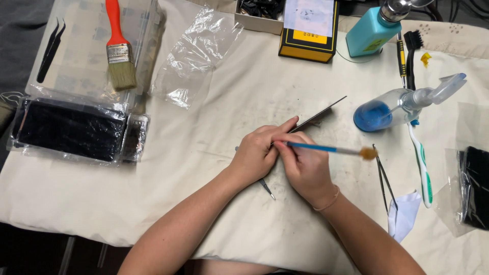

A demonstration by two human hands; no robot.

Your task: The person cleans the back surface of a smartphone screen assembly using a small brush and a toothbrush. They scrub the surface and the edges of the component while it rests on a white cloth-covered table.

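My right hand (305, 165) grips a thin blue-handled brush (326, 148) whose tan bristle tip points right. My left hand (257, 150) rests against it, fingers curled around a thin dark flat panel (318, 116) held on edge and slanting up to the right. A small metal tool (266, 187) pokes out on the cloth beneath my hands. The lower part of the panel is hidden by my fingers.
A cream cloth (214, 203) covers the table. A red-handled paintbrush (118, 48) lies on a plastic tray, black tweezers (50, 48) beside it. Bagged black panels (71, 130) sit left. Right: a clear bottle with blue liquid (392, 107), teal dispenser (372, 30), toothbrush (422, 168), metal tweezers (384, 178).
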